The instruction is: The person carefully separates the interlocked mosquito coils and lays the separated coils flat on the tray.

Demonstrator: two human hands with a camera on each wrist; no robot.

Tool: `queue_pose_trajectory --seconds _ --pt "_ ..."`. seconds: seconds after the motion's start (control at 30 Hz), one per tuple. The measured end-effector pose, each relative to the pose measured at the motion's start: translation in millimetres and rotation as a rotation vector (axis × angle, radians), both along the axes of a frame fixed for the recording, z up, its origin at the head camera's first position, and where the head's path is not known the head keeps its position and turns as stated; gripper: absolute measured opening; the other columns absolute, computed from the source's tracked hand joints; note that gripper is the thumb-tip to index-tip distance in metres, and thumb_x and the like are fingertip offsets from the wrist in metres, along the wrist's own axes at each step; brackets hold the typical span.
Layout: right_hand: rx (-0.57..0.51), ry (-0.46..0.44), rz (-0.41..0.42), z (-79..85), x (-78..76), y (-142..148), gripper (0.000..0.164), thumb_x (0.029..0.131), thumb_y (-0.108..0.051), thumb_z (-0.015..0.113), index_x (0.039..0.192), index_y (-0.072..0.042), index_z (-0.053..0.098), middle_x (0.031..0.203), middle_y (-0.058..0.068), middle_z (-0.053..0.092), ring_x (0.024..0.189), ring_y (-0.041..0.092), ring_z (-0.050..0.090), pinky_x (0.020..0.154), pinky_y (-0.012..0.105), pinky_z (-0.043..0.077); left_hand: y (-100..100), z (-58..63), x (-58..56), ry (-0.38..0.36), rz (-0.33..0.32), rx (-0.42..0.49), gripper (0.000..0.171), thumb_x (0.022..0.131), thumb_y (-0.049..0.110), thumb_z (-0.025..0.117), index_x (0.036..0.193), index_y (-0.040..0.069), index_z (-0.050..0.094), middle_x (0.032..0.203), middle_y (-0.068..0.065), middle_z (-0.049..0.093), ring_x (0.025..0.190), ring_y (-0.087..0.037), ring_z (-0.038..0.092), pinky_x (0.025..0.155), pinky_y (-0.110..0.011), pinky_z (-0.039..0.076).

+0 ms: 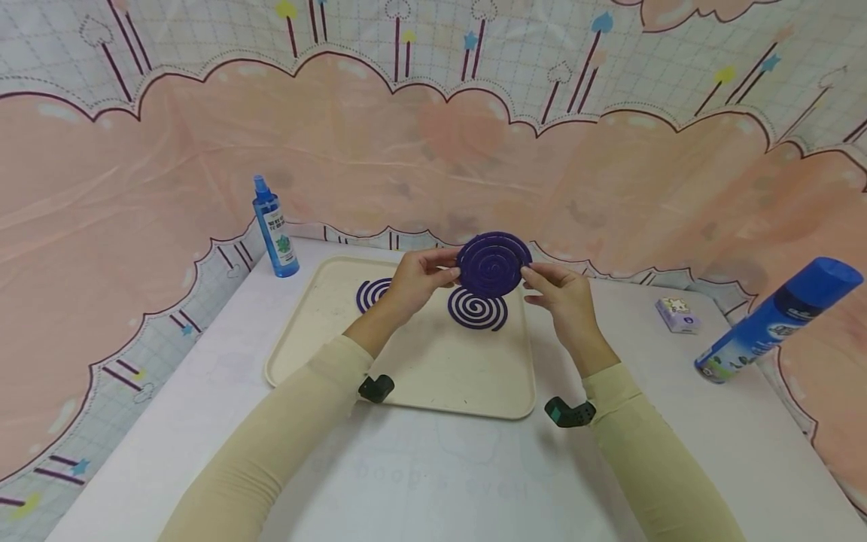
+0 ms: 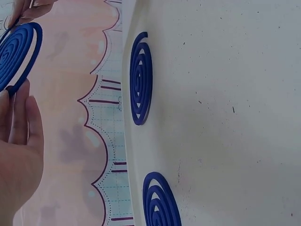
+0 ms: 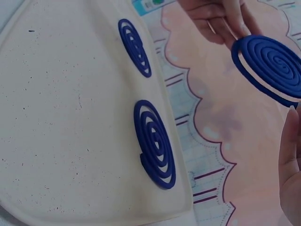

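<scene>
Both hands hold up a dark blue mosquito coil, its spiral turns packed close together, above the far edge of a cream tray. The left hand pinches its left rim between thumb and fingers. On the opposite rim, the right hand grips with thumb and fingertips. In the right wrist view, the outer turn of the held coil stands a little apart from the inner ones. Two looser coils lie flat on the tray: one below the held coil, another partly hidden behind the left forearm.
A blue spray bottle stands at the table's back left. At the right are a small purple box and a blue aerosol can. Dark crumbs dot the tray. A patterned peach cloth hangs behind the white table.
</scene>
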State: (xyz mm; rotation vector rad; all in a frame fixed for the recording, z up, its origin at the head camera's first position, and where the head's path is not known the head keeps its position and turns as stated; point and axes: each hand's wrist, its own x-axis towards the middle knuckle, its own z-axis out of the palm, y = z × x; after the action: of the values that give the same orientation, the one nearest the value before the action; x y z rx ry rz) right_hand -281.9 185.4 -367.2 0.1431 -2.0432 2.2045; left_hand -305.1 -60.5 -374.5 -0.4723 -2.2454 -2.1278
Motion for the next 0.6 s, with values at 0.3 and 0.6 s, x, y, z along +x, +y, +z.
queue_pose_trajectory --seconds 0.3,0.6 --pt "0.032 0.024 0.012 -1.3 -0.3 1.4 0.022 0.095 -0.008 0.07 0.088 -0.028 0.074 0.082 -0.016 0.074 0.08 0.001 0.069 0.069 0.02 0.062 0.1 0.0 -0.6 -0.069 -0.025 0.026 0.04 0.096 -0.005 0.063 0.137 -0.003 0.061 0.122 -0.029 0.069 0.075 -0.001 0.07 0.08 -0.023 0.062" --pt "0.005 0.004 0.011 -3.0 -1.3 1.4 0.023 0.096 -0.008 0.07 0.087 -0.028 0.075 0.082 -0.015 0.075 0.079 0.001 0.07 0.069 0.02 0.062 -1.4 -1.7 -2.4 -0.081 -0.03 0.056 0.043 0.096 -0.005 0.064 0.138 0.0 0.061 0.112 -0.023 0.074 0.075 -0.003 0.071 0.08 -0.024 0.063"
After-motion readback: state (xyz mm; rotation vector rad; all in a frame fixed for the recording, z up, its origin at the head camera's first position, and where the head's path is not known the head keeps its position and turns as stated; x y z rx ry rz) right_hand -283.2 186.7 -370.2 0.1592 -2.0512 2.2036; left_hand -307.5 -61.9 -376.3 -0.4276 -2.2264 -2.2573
